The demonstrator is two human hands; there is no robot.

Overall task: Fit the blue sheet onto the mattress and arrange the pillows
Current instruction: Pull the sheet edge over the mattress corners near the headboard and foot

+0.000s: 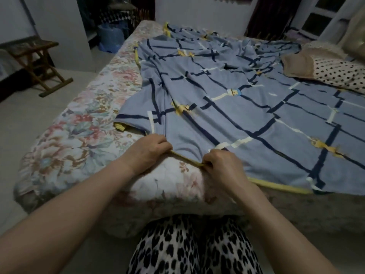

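Fingers of the left hand (147,150) and right hand (221,165) pinch the yellow hem (187,159) of the blue sheet (246,107). The sheet lies rumpled across the floral mattress (79,135), leaving its left side uncovered. A dotted pillow (335,74) rests on the sheet at far right.

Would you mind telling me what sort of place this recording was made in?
Most likely a home bedroom: a floral mattress half covered by a blue sheet, a polka-dot pillow at the far end, and a wooden folding stool on the floor.
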